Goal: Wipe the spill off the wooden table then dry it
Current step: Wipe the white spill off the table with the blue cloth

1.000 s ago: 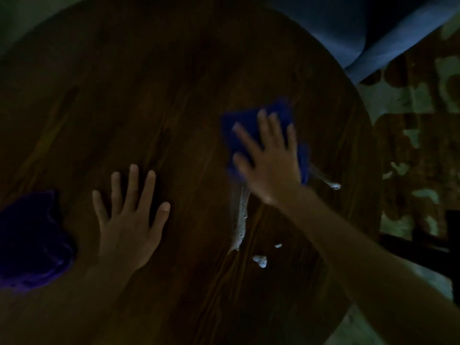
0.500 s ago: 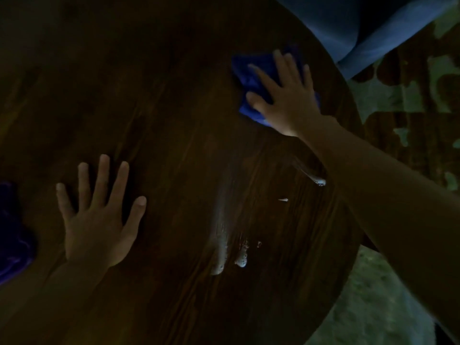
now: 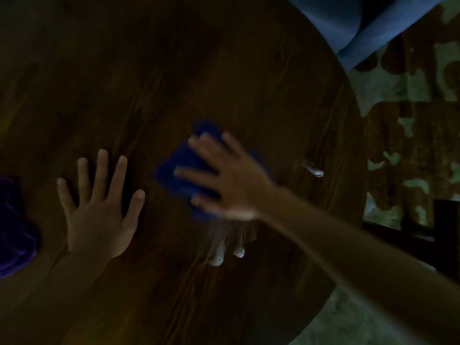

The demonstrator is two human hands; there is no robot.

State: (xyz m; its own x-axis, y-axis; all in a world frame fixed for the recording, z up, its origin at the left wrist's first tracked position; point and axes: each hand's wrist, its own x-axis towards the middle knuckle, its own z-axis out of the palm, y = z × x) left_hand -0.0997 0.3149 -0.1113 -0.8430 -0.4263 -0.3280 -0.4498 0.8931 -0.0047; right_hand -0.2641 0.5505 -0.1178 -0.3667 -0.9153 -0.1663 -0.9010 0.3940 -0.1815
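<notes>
A round dark wooden table [image 3: 174, 70] fills the dim view. My right hand [image 3: 231, 180] lies flat with spread fingers on a folded blue cloth [image 3: 179, 175], pressing it onto the table's middle. Just below that hand, whitish streaks and drops of the spill [image 3: 221, 247] shine on the wood. Another small wet streak [image 3: 313, 170] lies nearer the right edge. My left hand [image 3: 97, 207] rests flat on the table, fingers apart, holding nothing. A second, purple cloth [image 3: 15, 232] lies bunched at the left edge of the view, just left of my left hand.
A blue upholstered seat [image 3: 361, 23] stands beyond the table at the top right. A patterned rug [image 3: 410, 120] covers the floor on the right. A dark piece of furniture [image 3: 445, 220] stands at the right edge.
My right hand has pulled the blue cloth back from the far right part of the table toward the middle, above the streaks. The left hand stays flat.
</notes>
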